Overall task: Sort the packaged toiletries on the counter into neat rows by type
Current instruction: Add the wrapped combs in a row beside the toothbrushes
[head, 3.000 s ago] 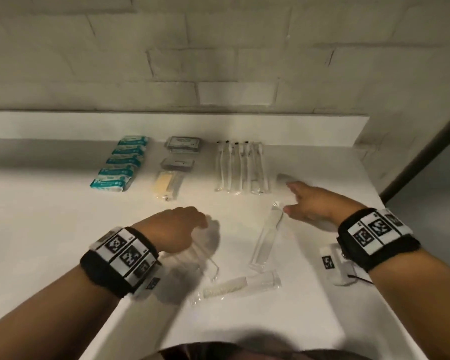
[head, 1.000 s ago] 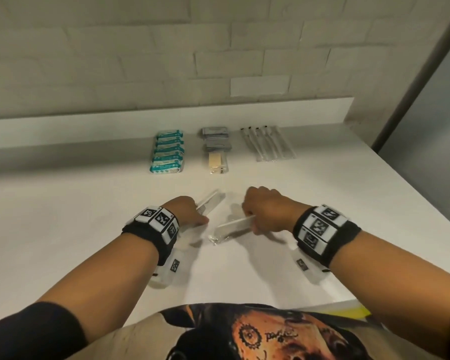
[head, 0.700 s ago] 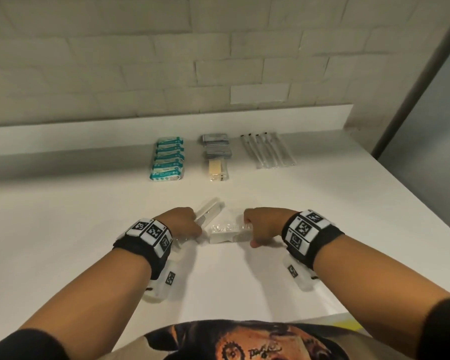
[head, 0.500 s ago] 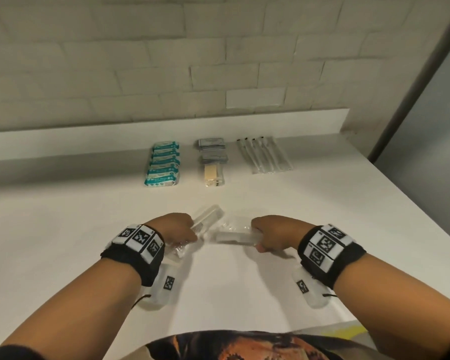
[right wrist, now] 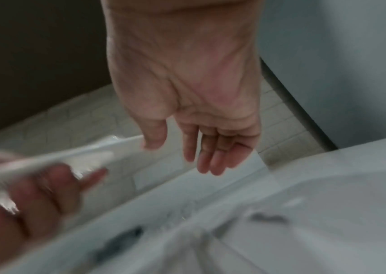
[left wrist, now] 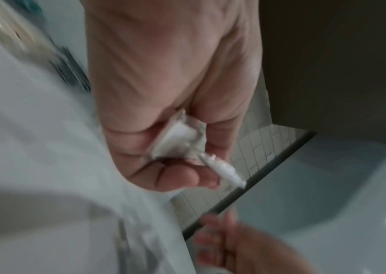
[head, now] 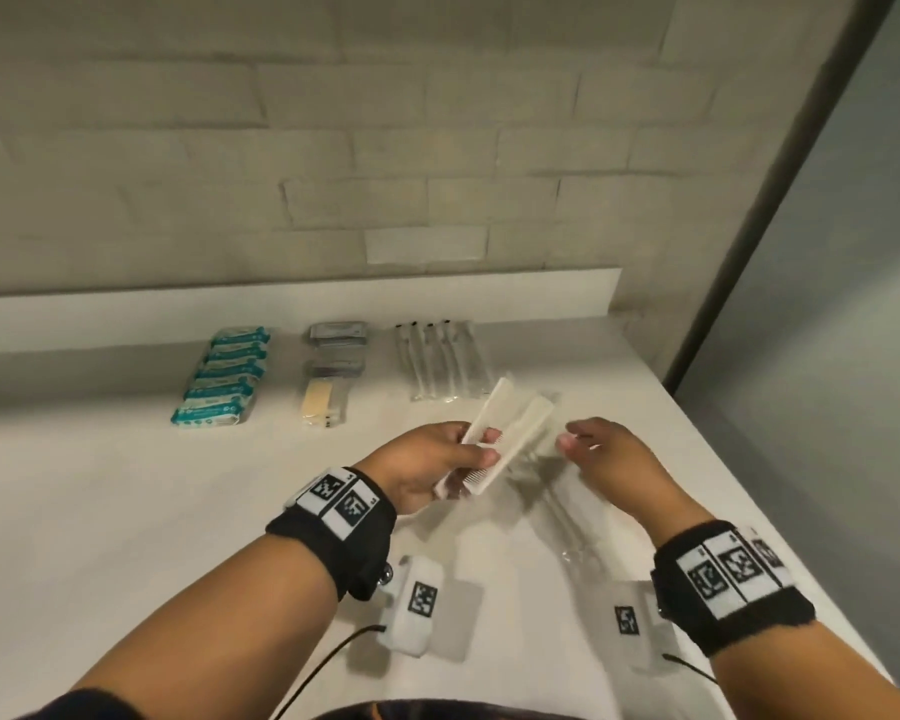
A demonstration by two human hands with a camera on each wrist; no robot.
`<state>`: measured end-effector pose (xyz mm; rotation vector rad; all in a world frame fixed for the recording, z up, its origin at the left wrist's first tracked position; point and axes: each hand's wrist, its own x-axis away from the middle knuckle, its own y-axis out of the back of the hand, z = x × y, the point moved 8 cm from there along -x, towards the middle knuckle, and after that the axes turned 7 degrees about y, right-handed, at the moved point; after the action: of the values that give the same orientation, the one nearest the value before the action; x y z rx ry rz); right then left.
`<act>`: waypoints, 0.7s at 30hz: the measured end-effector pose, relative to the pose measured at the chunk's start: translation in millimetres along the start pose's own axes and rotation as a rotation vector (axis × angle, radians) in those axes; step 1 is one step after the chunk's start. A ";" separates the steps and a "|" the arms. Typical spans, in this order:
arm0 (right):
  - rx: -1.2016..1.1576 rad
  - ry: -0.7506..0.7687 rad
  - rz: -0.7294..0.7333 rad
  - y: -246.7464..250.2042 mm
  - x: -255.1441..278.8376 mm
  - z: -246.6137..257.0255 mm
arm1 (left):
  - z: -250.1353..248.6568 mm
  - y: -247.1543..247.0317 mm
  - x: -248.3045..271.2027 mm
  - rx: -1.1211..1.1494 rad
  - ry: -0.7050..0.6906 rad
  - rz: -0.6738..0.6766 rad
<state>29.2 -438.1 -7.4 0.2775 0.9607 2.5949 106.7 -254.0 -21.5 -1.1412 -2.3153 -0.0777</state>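
From the head view, the left hand pinches two wrapped combs fanned together above the surface, likely gathered so they go down as one row; the right hand at 3 o'clock of them hangs relaxed and empty. Teal packets, grey sachets and toothbrushes already sit in rows at 12 o'clock.

The left wrist view shows fingers curled round crinkled wrapper.

The right wrist view shows loose, spread fingers.

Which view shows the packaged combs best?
Head view: both packaged combs show full length, fanned in the left hand. Left wrist shows only their wrapper ends; right wrist shows them as a blurred streak.
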 end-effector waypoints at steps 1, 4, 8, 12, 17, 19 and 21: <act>-0.177 0.016 -0.034 12.7 -1.9 1.4 | -2.9 -17.3 -10.3 0.037 0.001 0.042; -0.482 0.061 0.039 32.3 -6.5 10.3 | -13.9 -62.3 -32.5 0.112 -0.024 0.148; -0.582 0.049 0.007 64.9 -25.0 -10.6 | -24.2 -95.1 -57.8 0.127 -0.064 0.104; -0.622 0.054 -0.011 94.4 -46.2 -35.3 | -26.0 -94.2 -77.5 0.170 -0.073 -0.136; -0.426 0.113 0.045 108.1 -73.1 -45.4 | -51.9 -74.6 -78.4 -0.420 -0.128 -0.468; -0.333 0.135 0.088 105.1 -84.9 -43.4 | -74.0 -70.0 -81.5 -0.520 -0.213 -0.504; -0.227 0.201 0.077 103.1 -97.7 -33.3 | -101.9 -67.2 -85.6 -0.617 -0.319 -0.548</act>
<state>81.5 -569.0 29.9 -0.0069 0.7194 2.8125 144.1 -387.1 34.3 -0.7695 -2.9411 -0.9246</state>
